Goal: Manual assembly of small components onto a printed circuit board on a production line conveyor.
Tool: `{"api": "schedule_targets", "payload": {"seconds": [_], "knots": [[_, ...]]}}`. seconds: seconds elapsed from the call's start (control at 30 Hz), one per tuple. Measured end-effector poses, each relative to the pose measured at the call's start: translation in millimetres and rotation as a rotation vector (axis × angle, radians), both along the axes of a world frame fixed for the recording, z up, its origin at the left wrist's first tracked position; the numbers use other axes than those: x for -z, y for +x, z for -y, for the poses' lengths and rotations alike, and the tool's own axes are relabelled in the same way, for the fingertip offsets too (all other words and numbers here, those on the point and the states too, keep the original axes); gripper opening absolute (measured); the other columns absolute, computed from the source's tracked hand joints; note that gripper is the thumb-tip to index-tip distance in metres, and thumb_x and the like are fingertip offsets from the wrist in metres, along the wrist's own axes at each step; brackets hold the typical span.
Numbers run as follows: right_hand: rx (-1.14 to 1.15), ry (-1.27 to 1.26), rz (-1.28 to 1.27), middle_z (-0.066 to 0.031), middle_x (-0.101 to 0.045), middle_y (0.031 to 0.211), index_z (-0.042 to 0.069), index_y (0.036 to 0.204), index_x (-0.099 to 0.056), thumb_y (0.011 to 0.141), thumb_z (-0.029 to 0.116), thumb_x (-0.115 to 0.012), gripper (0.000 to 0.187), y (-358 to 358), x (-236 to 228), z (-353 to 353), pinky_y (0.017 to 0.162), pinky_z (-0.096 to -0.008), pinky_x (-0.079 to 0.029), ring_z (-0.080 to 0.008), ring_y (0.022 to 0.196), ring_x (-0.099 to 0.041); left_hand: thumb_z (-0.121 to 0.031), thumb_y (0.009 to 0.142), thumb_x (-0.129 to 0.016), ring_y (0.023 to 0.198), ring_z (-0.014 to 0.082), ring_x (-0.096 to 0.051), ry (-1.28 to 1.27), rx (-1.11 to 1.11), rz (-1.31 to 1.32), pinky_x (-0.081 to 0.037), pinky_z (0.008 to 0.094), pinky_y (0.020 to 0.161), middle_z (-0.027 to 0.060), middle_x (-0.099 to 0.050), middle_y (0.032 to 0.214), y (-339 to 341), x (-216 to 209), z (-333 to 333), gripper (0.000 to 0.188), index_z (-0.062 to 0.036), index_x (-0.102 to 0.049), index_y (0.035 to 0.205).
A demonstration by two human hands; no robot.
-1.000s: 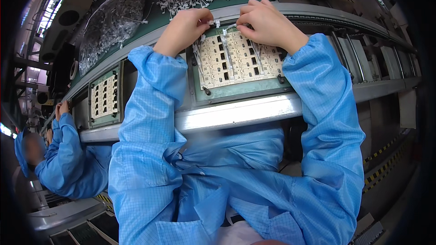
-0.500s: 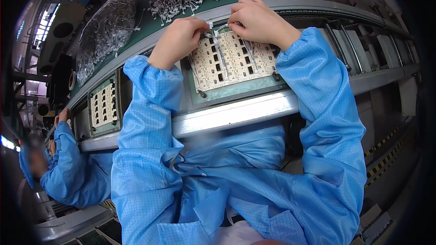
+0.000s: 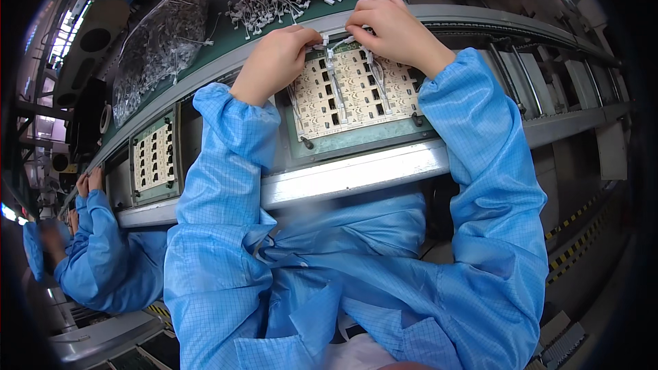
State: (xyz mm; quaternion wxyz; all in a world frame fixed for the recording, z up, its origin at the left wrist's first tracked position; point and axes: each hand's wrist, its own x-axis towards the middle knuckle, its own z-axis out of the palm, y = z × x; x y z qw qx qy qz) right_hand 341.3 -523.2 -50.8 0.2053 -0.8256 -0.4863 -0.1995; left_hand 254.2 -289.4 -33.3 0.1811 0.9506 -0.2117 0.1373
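Note:
A cream circuit board panel (image 3: pixel 354 106) with rows of black parts lies in a green carrier (image 3: pixel 363 139) on the conveyor in front of me. Short white cables, such as this one lying lengthwise (image 3: pixel 336 89), rest across it. Over the panel's far edge, my left hand (image 3: pixel 276 62) is closed, thumb and forefinger pinching a white connector (image 3: pixel 325 40). Just right of it my right hand (image 3: pixel 392 27) also pinches, at a white cable (image 3: pixel 343 42) by the same edge. The fingers partly hide the cable ends, and both wrists are above the board.
Beyond the conveyor rail (image 3: pixel 356 186), on the green bench, lie a pile of white-ended cables (image 3: pixel 277 1) and a clear bag of cables (image 3: pixel 161 48). A second carrier with a panel (image 3: pixel 155 159) sits to the left. A co-worker in blue (image 3: pixel 113 260) is further left.
Both hands have shifted slightly to the right along the board's far edge, still pinching. The co-worker at left has moved a little.

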Motion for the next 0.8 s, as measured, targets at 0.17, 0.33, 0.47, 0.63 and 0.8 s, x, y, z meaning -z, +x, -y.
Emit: {"api": "schedule_targets", "payload": {"seconds": [0.17, 0.33, 0.47, 0.63, 0.8], "knots": [[0.014, -0.003, -0.005, -0.0047, -0.068, 0.096, 0.006, 0.100, -0.076, 0.098, 0.022, -0.062, 0.022, 0.4, -3.0, 2.5, 0.097, -0.0391, -0.040, -0.0223, 0.100, -0.060, 0.005, 0.088, -0.053, 0.097, 0.0376, -0.070, -0.006, 0.003, 0.011, -0.056, 0.0424, 0.088, 0.0179, -0.073, 0.106, -1.8, -0.6, 1.0, 0.030, -0.0021, -0.072, 0.111], [0.024, 0.017, 0.020, -0.0012, -0.070, 0.096, 0.010, 0.097, -0.078, 0.097, 0.024, -0.058, 0.024, 4.5, -1.3, 2.7, 0.098, -0.0408, -0.040, -0.0207, 0.102, -0.061, 0.004, 0.088, -0.053, 0.099, 0.0362, -0.069, 0.033, 0.009, 0.033, -0.055, 0.0433, 0.090, 0.0163, -0.073, 0.106, -2.8, 0.4, 0.9, 0.031, -0.0039, -0.072, 0.110], [0.027, 0.029, 0.036, -0.0014, -0.070, 0.096, 0.010, 0.098, -0.078, 0.097, 0.023, -0.058, 0.024, 6.4, -2.7, 2.9, 0.098, -0.0410, -0.040, -0.0212, 0.102, -0.061, 0.004, 0.088, -0.053, 0.102, 0.0351, -0.067, 0.060, -0.004, 0.089, -0.054, 0.0440, 0.091, 0.0155, -0.073, 0.108, -2.5, 0.3, -2.6, 0.030, -0.0049, -0.073, 0.109], [0.045, 0.012, 0.046, -0.0033, -0.069, 0.098, 0.007, 0.101, -0.076, 0.098, 0.023, -0.063, 0.021, 6.7, -6.9, 2.2, 0.095, -0.0383, -0.041, -0.0217, 0.099, -0.061, 0.000, 0.084, -0.058, 0.102, 0.0329, -0.066, 0.196, -0.062, 0.213, -0.051, 0.0455, 0.089, 0.0118, -0.073, 0.105, -33.2, -22.6, -1.4, 0.030, -0.0070, -0.071, 0.109], [0.007, -0.041, -0.019, -0.0029, -0.070, 0.094, 0.007, 0.095, -0.077, 0.095, 0.023, -0.064, 0.020, 3.0, -12.8, 11.0, 0.095, -0.0384, -0.041, -0.0211, 0.098, -0.061, 0.002, 0.080, -0.060, 0.108, 0.0316, -0.063, 0.147, 0.073, 0.176, -0.048, 0.0428, 0.094, 0.0121, -0.071, 0.110, -121.6, -58.0, -0.9, 0.040, -0.0072, -0.069, 0.118]]}}
